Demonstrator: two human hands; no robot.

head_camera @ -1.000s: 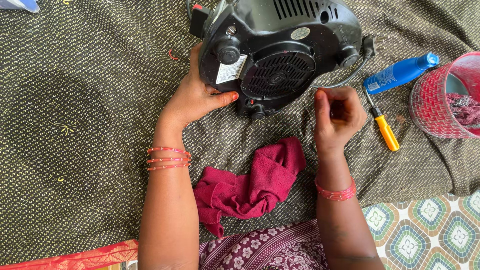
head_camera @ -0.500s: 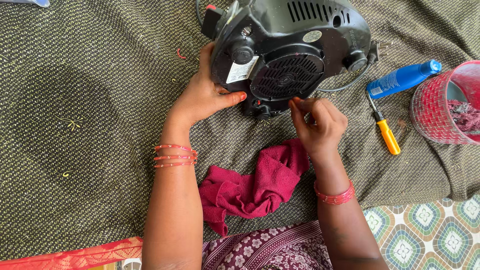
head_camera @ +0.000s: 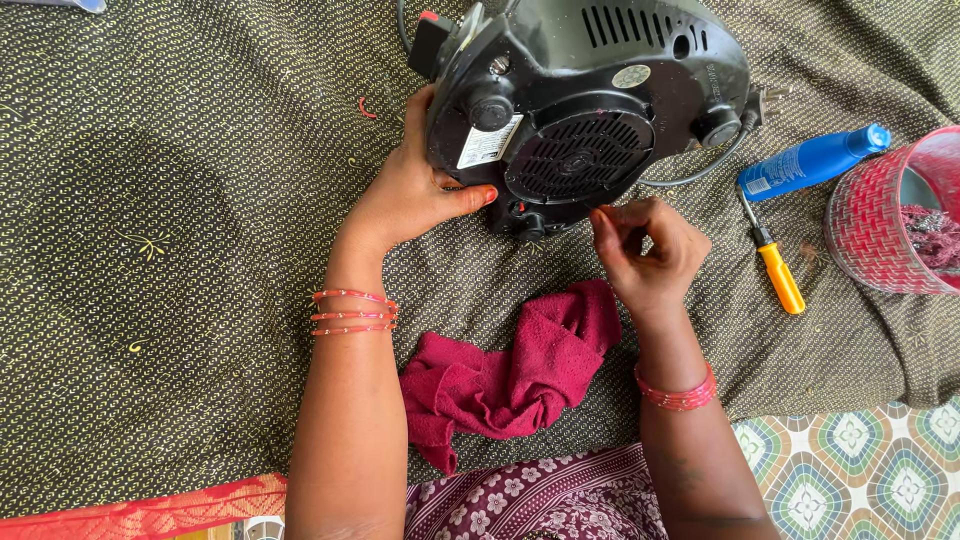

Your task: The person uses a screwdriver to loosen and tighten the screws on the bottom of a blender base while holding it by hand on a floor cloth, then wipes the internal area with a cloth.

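A black appliance base (head_camera: 590, 100) lies tipped on its side on a dark patterned cloth (head_camera: 170, 230), its round vent grille facing me. My left hand (head_camera: 415, 190) grips its left edge, thumb pressed under it. My right hand (head_camera: 645, 250) hovers just below the grille with fingertips pinched together; whether something tiny sits between them cannot be seen. A crumpled maroon rag (head_camera: 510, 375) lies between my forearms.
To the right lie a yellow-handled screwdriver (head_camera: 772, 265), a blue spray can (head_camera: 810, 160) and a red mesh-patterned container (head_camera: 895, 215). The appliance's cord (head_camera: 700, 172) curls by its right side. A tiled floor (head_camera: 870, 470) shows at the lower right.
My right hand moved left from beside the screwdriver to the appliance's lower edge, fingers pinched. My left hand kept its hold on the appliance.
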